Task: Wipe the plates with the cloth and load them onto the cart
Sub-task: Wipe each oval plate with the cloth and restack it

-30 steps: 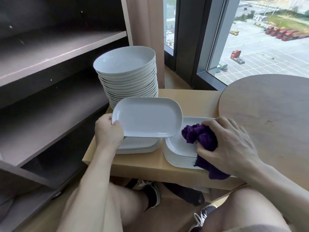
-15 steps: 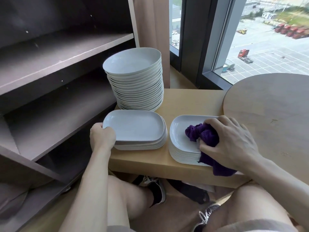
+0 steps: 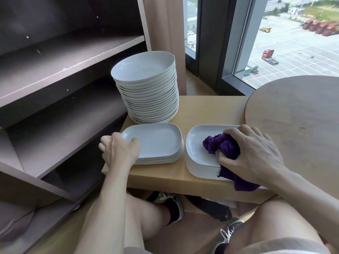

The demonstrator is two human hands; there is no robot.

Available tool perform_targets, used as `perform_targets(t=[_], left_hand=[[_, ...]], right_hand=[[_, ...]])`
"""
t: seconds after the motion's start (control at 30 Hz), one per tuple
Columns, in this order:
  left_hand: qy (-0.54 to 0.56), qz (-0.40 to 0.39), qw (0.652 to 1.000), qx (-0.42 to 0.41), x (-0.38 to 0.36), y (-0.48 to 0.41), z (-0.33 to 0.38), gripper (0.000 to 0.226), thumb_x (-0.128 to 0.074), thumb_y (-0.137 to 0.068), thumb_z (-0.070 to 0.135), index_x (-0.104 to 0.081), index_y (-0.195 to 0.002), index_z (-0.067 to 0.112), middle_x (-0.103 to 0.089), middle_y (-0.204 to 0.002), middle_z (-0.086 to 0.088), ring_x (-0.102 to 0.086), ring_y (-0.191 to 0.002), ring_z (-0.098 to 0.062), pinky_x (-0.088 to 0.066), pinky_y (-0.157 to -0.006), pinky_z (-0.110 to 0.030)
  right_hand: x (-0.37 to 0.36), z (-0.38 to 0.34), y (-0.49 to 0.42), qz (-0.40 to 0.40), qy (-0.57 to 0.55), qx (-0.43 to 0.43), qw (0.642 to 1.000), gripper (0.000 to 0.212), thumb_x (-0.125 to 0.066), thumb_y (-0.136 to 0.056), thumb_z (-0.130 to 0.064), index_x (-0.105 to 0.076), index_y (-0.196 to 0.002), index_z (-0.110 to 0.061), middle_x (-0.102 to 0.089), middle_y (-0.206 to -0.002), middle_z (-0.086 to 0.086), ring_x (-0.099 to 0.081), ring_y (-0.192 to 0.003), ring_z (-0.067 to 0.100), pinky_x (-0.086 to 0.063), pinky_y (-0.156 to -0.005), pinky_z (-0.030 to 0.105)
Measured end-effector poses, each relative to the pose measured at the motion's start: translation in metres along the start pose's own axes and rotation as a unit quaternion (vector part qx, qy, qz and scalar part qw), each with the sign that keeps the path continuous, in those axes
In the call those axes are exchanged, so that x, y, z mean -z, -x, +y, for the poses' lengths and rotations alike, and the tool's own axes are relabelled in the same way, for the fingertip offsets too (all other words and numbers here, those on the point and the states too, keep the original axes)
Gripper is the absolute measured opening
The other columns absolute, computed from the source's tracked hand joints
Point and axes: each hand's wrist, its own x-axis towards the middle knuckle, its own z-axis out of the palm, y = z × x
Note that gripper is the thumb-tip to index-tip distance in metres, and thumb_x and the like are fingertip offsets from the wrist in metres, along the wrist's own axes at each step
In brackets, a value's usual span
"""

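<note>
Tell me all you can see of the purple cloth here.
The cloth is deep purple with a looped, towel-like weave. It is bunched in the grip of the right hand and rests on the top plate of the right-hand stack. One tail hangs over the stack's near edge.

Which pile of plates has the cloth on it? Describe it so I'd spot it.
Find the low wooden table by the window, with three piles of white plates. Two low oblong piles sit in front of a tall round one. Yours is the right pile: unlike the left pile, it has a purple cloth bunched on top, gripped by the right hand.
</note>
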Motion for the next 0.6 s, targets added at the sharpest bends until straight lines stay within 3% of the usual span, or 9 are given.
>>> perform_targets(t=[0.1,0.17,0.23,0.33,0.4,0.5,0.6], left_hand=[[0.115,0.037,0.981,-0.154,-0.008,0.022,0.020,0.052,-0.052,-0.086,0.038,-0.057,-0.132,0.015,-0.044,-0.130,0.000,-0.038,-0.123,-0.021,-0.036,-0.103,-0.038],[0.215,-0.052,0.944,-0.245,-0.017,0.044,0.040,0.052,-0.049,-0.087,0.042,-0.056,-0.133,0.019,-0.046,-0.125,0.009,-0.043,-0.122,-0.012,-0.039,-0.104,-0.032],[0.232,-0.148,0.913,-0.302,-0.029,0.062,0.053,0.055,-0.048,-0.090,0.041,-0.049,-0.141,0.020,-0.047,-0.129,0.009,-0.044,-0.125,-0.008,-0.037,-0.106,-0.027],[0.220,-0.235,0.897,-0.303,-0.045,0.076,0.060,0.070,-0.043,-0.084,0.031,-0.032,-0.152,0.018,-0.038,-0.144,0.004,-0.037,-0.135,-0.010,-0.031,-0.113,-0.026],[0.209,-0.274,0.889,-0.301,-0.051,0.082,0.064,0.077,-0.040,-0.082,0.027,-0.022,-0.156,0.018,-0.029,-0.155,0.002,-0.027,-0.143,-0.009,-0.021,-0.115,-0.018],[0.202,-0.310,0.879,-0.302,-0.056,0.086,0.069,0.083,-0.037,-0.081,0.023,-0.011,-0.160,0.019,-0.016,-0.162,0.007,-0.014,-0.139,0.007,-0.004,-0.103,0.006],[0.228,-0.343,0.869,-0.273,-0.058,0.083,0.070,0.081,-0.041,-0.088,0.009,-0.008,-0.161,0.018,-0.011,-0.165,0.007,-0.010,-0.134,0.013,-0.003,-0.097,0.011]], right_hand=[[-0.001,-0.002,0.000,0.005,-0.003,-0.001,1.000,0.053,-0.050,-0.074,-0.069,-0.057,-0.117,-0.039,-0.057,-0.111,-0.010,-0.052,-0.112,0.021,-0.036,-0.094,0.036],[-0.001,-0.003,-0.002,0.014,-0.002,-0.003,1.000,0.051,-0.051,-0.074,-0.067,-0.057,-0.115,-0.038,-0.055,-0.108,-0.010,-0.051,-0.109,0.022,-0.036,-0.091,0.037],[0.001,-0.002,-0.004,0.027,0.001,-0.008,1.000,0.049,-0.053,-0.075,-0.066,-0.057,-0.115,-0.038,-0.052,-0.105,-0.010,-0.050,-0.104,0.022,-0.036,-0.086,0.037],[0.008,0.005,-0.009,0.049,-0.002,-0.025,0.998,0.051,-0.052,-0.075,-0.066,-0.057,-0.117,-0.037,-0.054,-0.106,-0.006,-0.048,-0.101,0.023,-0.036,-0.082,0.039],[0.013,0.014,-0.013,0.066,-0.002,-0.041,0.997,0.052,-0.051,-0.076,-0.067,-0.058,-0.118,-0.037,-0.055,-0.109,-0.004,-0.048,-0.103,0.024,-0.038,-0.084,0.040],[0.017,0.028,-0.018,0.054,0.028,-0.060,0.996,0.050,-0.052,-0.079,-0.066,-0.056,-0.121,-0.038,-0.053,-0.113,-0.002,-0.046,-0.108,0.026,-0.038,-0.089,0.044],[0.011,0.038,-0.019,0.005,0.078,-0.073,0.994,0.051,-0.055,-0.082,-0.063,-0.052,-0.127,-0.038,-0.049,-0.119,0.000,-0.043,-0.115,0.029,-0.038,-0.093,0.047]])
